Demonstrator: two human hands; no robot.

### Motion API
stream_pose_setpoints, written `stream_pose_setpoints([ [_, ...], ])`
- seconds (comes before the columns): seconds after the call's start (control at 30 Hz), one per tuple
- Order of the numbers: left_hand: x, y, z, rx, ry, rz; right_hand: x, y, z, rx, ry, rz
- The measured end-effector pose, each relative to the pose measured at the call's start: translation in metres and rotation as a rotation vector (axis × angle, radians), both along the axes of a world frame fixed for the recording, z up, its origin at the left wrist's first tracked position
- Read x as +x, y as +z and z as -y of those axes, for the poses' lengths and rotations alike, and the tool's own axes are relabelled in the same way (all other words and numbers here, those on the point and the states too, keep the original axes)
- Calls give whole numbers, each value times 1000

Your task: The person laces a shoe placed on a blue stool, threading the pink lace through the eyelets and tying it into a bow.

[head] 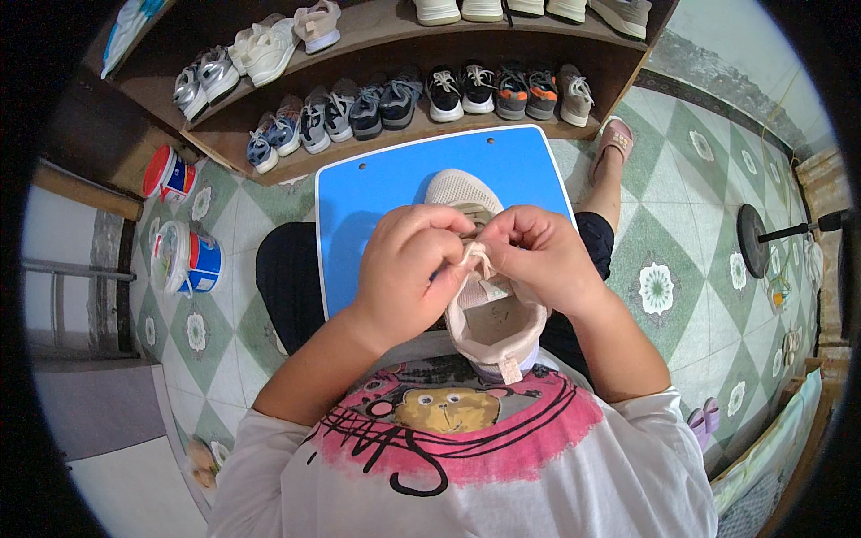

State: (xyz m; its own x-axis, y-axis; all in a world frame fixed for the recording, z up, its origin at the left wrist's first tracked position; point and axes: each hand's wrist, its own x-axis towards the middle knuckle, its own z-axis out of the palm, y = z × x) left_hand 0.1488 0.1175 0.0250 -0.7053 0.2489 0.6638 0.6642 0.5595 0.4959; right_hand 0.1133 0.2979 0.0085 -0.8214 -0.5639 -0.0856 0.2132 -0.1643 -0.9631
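Observation:
A beige mesh sneaker [464, 188] lies on a blue board with a white edge [377, 195], its toe pointing away from me and its heel overhanging the near side, close to my shirt. Over the shoe's tongue, my left hand [417, 262] pinches the cream shoelace [476, 252] between thumb and fingers. From the other side my right hand [538, 252] grips the same lace, fingers curled. The lace is bunched in a loop or knot between the two hands; which of these cannot be told. The fingers partly hide the lacing.
Beyond the board stands a wooden shelf [403, 144] with rows of sneakers. Two plastic buckets [205, 262] are on the tiled floor at left. At right are a round black stand base [752, 241] and pink slippers [704, 422]. My legs are beside the board.

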Motion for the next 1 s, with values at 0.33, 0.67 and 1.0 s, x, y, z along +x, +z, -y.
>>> stream_pose_setpoints([
  [0.33,2,-9,-2,472,-154,512,6,4,0,190,-31,-596],
  [0.67,2,-8,2,835,-249,932,3,11,3,396,-203,-1220],
  [1.0,3,-11,6,1005,-289,924,-2,16,-9,371,-232,-1169],
])
